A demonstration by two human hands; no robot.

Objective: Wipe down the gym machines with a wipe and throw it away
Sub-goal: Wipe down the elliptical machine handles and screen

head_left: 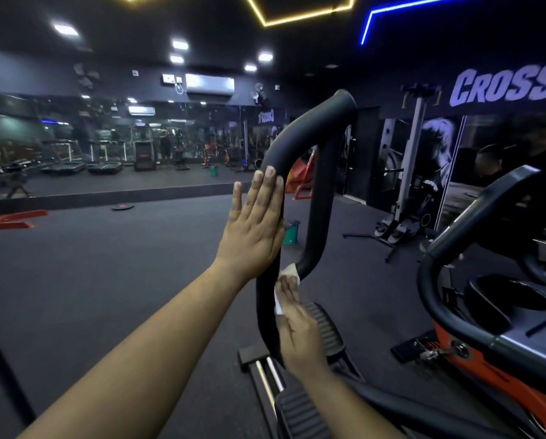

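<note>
The left hand (252, 217) is pressing flat, fingers straight, on the black handle (300, 147) while the right hand (297, 324) is rubbing the white wipe (289, 272) lower on it, probably sliding upward next.

Left hand (255, 217) flat against black handlebar (300, 144); right hand (298, 324) presses white wipe (289, 272) there.

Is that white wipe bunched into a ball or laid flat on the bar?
Laid flat: the right hand presses the wipe against the handlebar with straight fingers.
</note>
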